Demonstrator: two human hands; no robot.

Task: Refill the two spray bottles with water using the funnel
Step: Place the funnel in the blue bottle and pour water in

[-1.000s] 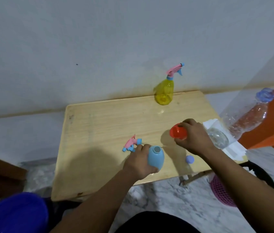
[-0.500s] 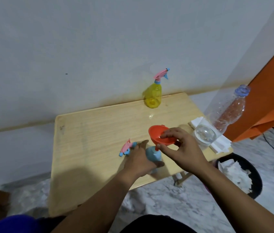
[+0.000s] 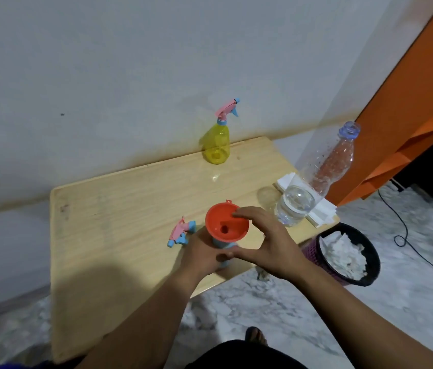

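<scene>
An orange funnel (image 3: 226,225) sits upright in the neck of a light blue spray bottle (image 3: 224,247) near the table's front edge. My left hand (image 3: 202,253) is wrapped around that bottle's body, hiding most of it. My right hand (image 3: 265,242) touches the funnel's right rim with its fingers, thumb low by the bottle. The bottle's pink and blue spray head (image 3: 181,232) lies on the table just left of it. A yellow spray bottle (image 3: 216,145) with its head on stands at the back by the wall. A clear, uncapped water bottle (image 3: 313,179) stands at the right edge.
The wooden table (image 3: 130,209) stands against a white wall. White paper napkins (image 3: 316,209) lie under the water bottle. A black bin (image 3: 348,259) with crumpled paper stands on the marble floor, right of the table. An orange panel and a cable are at far right.
My right hand carried the funnel over and set it into the blue bottle's neck. My left hand kept hold of the bottle. The camera view shifted to the right.
</scene>
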